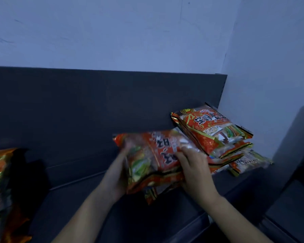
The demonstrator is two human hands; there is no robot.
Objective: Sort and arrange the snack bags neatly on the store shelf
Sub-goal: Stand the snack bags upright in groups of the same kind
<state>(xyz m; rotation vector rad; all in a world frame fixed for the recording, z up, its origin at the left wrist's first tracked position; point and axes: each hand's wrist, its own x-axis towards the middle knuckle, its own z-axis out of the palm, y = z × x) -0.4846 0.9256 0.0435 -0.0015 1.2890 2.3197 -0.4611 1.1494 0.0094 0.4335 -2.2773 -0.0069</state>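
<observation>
A red and orange snack bag hangs just above the dark shelf, blurred by motion. My left hand grips its left edge, fingers hidden behind the bag. My right hand holds its right side, fingers curled over the front. More bags seem to lie under it. To the right, a pile of matching red bags lies tilted against the shelf's back panel, in the corner by the wall.
More orange and green snack bags stand at the far left edge. The dark back panel runs behind the shelf. A pale wall closes the right side, with a dark unit beside it.
</observation>
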